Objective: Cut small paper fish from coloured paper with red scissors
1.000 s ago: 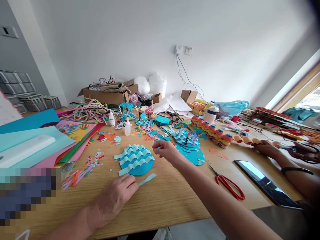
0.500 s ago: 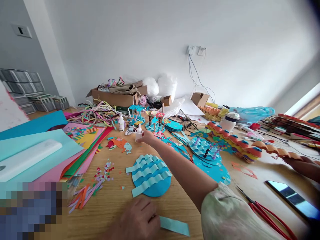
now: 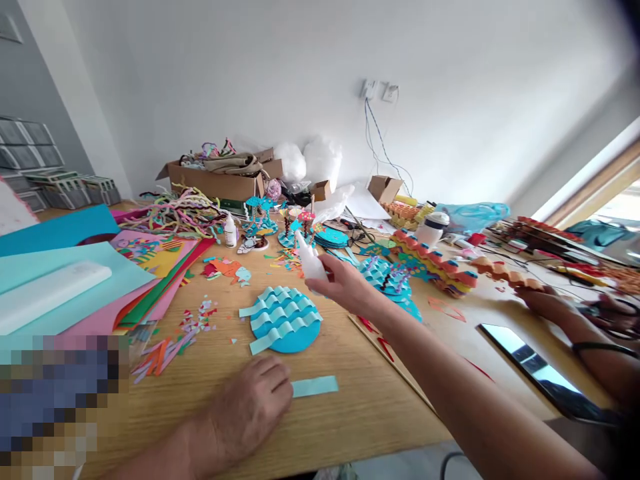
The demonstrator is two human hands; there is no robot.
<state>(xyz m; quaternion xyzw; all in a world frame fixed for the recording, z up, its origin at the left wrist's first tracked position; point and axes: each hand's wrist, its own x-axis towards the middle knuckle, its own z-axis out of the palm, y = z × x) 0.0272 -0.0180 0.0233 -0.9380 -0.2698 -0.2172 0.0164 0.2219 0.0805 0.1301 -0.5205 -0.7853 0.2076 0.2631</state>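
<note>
In the head view, our right hand (image 3: 345, 283) is at the centre of the frame, its grip wrapped round a white bottle (image 3: 311, 263). We hold the bottle tilted above the tabletop (image 3: 200, 363), its nozzle pointing up and to the left. Just below and left of it, in the middle of the frame, the blue disc (image 3: 295, 340) lies flat, crossed by wavy pale bands (image 3: 287, 321) whose ends jut past its left edge.

Our left hand (image 3: 255, 400) rests low in the frame, just below the disc. A loose pale strip (image 3: 317, 386) runs out to the right from its fingers; they hide the near end, so we can't make out whether that grip pinches it. Left of the disc we see paper scraps (image 3: 199, 317). At the right, a co-worker's hand (image 3: 537, 300) is near a phone (image 3: 540, 370).
</note>
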